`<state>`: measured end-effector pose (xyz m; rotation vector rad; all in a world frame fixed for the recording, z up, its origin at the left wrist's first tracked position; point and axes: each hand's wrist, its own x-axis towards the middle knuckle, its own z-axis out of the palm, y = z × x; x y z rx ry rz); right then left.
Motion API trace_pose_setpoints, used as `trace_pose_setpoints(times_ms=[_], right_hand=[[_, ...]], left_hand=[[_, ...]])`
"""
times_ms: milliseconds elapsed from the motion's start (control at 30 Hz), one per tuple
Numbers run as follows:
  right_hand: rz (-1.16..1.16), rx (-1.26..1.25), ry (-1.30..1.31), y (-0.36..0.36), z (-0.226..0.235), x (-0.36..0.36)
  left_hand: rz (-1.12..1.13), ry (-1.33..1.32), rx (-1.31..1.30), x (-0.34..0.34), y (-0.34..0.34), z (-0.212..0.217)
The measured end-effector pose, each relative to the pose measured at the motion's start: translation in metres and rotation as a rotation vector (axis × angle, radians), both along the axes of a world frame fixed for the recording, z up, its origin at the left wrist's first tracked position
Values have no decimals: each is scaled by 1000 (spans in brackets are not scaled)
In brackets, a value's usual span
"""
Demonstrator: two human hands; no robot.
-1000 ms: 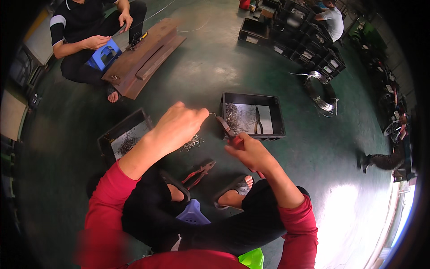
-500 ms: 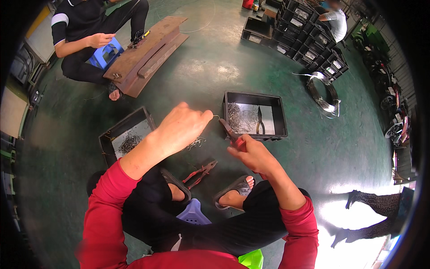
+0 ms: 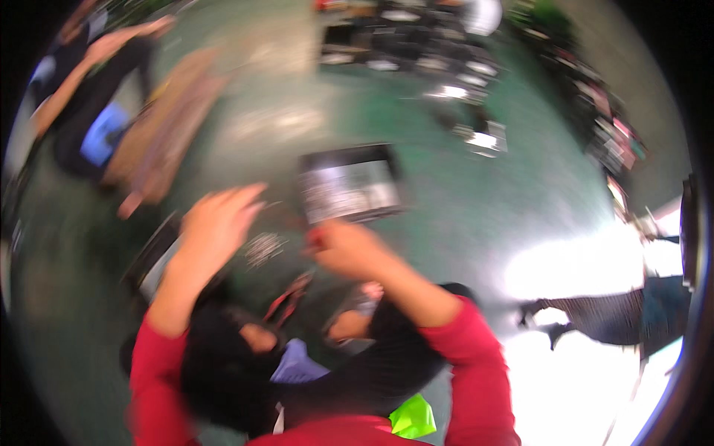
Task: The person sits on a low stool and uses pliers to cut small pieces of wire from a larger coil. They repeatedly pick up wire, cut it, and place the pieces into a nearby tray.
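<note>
The whole view is smeared by motion. My left hand (image 3: 217, 227) is over the right side of the left black crate (image 3: 151, 249), its fingers stretched out and somewhat apart, with nothing visible in them. Closed around the red handles of a pair of pliers (image 3: 318, 238), my right hand (image 3: 353, 251) is at the near edge of another black crate (image 3: 303, 182). The pliers' jaws are too blurred to make out. Between the crates, a small heap of bent wire pieces (image 3: 265, 249) lies on the floor. Nearer my feet rests a second red-handled pair of pliers (image 3: 288, 299).
At the far left a person sits by a blue stool (image 3: 104, 135) and a long brown metal bench (image 3: 167, 123). Stacked black crates (image 3: 409, 37) stand at the back, with a wire coil (image 3: 480, 132) before them. Someone's legs (image 3: 595, 320) show at the right.
My view has swung, shifting the scene leftward. The left hand has let go of the thin wire piece, its fingers now stretched out, and moved away from the pliers. The right hand still grips them.
</note>
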<state>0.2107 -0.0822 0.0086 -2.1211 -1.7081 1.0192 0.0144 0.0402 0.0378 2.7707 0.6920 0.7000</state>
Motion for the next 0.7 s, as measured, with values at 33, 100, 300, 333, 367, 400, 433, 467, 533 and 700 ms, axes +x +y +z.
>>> trace_pose_setpoints(times_ms=[33,100,300,333,367,400,433,467,533,700], right_hand=[[23,-91,-30,2,4,-1],[-13,-28,-102,15,8,-20],[-169,15,-150,-9,1,-15],[-203,14,-180,-13,5,-13],[-211,16,-147,-17,4,-13],[-216,19,-116,-22,3,-13],[-204,32,-75,-23,2,-15],[-190,54,-94,-23,0,-17],[-157,89,-115,-25,-4,-19],[-196,77,-103,-39,-3,-20]], left_hand=[[-30,-53,-71,4,-2,-4],[-70,-142,-55,-14,13,-28],[-48,-274,-341,1,-24,-27],[-65,-323,-382,7,-23,-28],[-79,-273,-342,7,-26,-23],[-89,-226,-301,6,-32,-14],[-82,-173,-248,3,-34,-10],[-82,-187,-243,2,-33,-13],[-76,-199,-240,1,-33,-19],[-119,-168,-256,3,-52,-7]])
